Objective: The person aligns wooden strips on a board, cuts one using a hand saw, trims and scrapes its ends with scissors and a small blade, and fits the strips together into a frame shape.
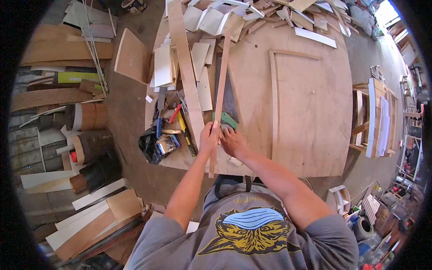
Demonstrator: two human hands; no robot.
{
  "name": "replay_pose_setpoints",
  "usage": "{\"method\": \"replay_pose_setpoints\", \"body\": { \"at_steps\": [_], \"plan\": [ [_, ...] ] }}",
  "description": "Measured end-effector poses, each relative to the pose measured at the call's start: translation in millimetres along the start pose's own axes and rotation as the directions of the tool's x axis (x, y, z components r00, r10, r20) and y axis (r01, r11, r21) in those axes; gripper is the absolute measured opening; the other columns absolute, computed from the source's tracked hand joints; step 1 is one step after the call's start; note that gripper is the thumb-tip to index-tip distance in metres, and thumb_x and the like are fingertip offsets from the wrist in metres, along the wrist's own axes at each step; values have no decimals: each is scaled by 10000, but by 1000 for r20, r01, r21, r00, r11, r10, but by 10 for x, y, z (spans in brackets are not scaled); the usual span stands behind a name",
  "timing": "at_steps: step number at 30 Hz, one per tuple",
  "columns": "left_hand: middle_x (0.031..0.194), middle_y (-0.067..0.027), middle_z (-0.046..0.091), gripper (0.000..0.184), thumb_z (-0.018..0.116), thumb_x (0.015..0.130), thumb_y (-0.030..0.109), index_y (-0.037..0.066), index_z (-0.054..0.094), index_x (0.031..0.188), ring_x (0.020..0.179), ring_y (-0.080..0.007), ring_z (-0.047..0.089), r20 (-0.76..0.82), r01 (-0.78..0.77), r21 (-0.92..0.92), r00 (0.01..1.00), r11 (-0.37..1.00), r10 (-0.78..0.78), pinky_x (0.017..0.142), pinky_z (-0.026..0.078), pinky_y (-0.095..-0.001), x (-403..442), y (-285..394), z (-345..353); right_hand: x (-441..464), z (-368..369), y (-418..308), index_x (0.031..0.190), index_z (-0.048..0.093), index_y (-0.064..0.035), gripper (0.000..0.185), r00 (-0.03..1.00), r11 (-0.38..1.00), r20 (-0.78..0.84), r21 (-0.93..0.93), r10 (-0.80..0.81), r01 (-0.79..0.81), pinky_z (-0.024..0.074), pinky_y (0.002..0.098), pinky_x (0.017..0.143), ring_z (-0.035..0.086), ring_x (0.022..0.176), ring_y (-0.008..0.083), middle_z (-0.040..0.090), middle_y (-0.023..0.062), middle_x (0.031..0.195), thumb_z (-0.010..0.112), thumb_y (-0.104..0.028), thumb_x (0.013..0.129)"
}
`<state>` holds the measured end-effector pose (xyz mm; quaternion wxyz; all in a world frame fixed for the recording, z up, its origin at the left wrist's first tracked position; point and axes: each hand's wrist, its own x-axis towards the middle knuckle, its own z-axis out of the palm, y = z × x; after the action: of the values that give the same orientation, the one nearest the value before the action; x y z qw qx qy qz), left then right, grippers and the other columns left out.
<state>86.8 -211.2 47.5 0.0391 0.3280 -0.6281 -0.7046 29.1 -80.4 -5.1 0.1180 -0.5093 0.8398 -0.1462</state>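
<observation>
My left hand is closed around the lower part of a long, narrow wooden strip, which points away from me across the table. Just right of it, my right hand has its fingers curled at the green handle of a handsaw. The dark blade extends away from me, partly behind the strip. A wider wooden board lies to the left of the strip. Left of my hands are a yellow-and-black tool, a red-handled tool and a black plastic bag.
The plywood tabletop carries an L-shaped wooden frame piece on the right. Offcuts pile up along its far side. A wooden rack with white panels stands at the right. Boards and rolls are stacked at the left.
</observation>
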Motion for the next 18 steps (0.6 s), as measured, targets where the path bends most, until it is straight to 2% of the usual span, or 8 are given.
{"method": "replay_pose_setpoints", "body": {
  "at_steps": [4,7,9,11,13,16,17,18],
  "plan": [
    [736,-1,588,292,526,1106,318,49,620,1040,590,-68,530,33,9,21,999,1000,-9,516,445,-244,-187,10,-39,78,0,-7,1200,582,-87,279,983,995,159,-63,86,-77,538,413,869,615,1095,256,617,100,1150,591,-218,954],
    [758,-13,614,297,544,1097,316,37,642,1063,611,-82,560,48,45,33,998,998,-46,528,478,-249,-321,55,-23,114,-89,45,1148,581,-105,253,971,999,237,-44,41,-31,537,427,856,639,1083,268,642,107,1123,624,-190,914],
    [749,-14,615,304,548,1094,326,40,647,1063,615,-81,565,67,57,24,996,998,-58,527,485,-251,-419,111,-18,21,-297,87,1092,592,-94,253,995,993,-8,63,98,-98,535,427,781,676,981,266,658,120,1022,663,-174,863],
    [740,-16,616,315,547,1093,338,42,651,1068,613,-84,568,85,20,39,996,999,-23,523,487,-256,-505,110,-35,-104,-564,140,1054,598,-86,246,954,958,-203,226,221,-174,531,428,726,696,884,267,666,134,931,687,-150,834],
    [737,-25,623,338,553,1089,364,41,649,1084,599,-92,573,84,-6,75,996,997,0,516,488,-265,-638,246,41,-275,-844,243,1033,599,-82,231,857,863,-316,439,408,-249,525,433,690,700,795,271,667,146,848,694,-118,826],
    [735,-29,611,357,545,1098,363,20,638,1129,563,-83,536,141,-13,37,990,999,8,511,457,-253,-839,311,195,-661,-1392,436,979,605,-45,131,720,533,-209,806,662,-257,520,464,703,655,768,396,635,219,814,641,-121,879],
    [742,-29,612,365,555,1094,367,15,636,1148,563,-80,535,141,-16,36,990,999,11,512,454,-250,-917,321,284,-866,-1330,608,948,617,-51,88,700,395,-139,892,701,-218,497,402,644,639,688,290,618,142,719,651,-85,875],
    [743,-27,612,363,559,1093,365,15,636,1149,564,-76,535,155,-13,36,988,999,8,511,452,-247,-998,315,378,-1121,-1409,684,937,618,-54,81,690,349,-156,925,706,-148,489,382,624,628,669,249,612,111,709,655,-67,866]
  ]
}}
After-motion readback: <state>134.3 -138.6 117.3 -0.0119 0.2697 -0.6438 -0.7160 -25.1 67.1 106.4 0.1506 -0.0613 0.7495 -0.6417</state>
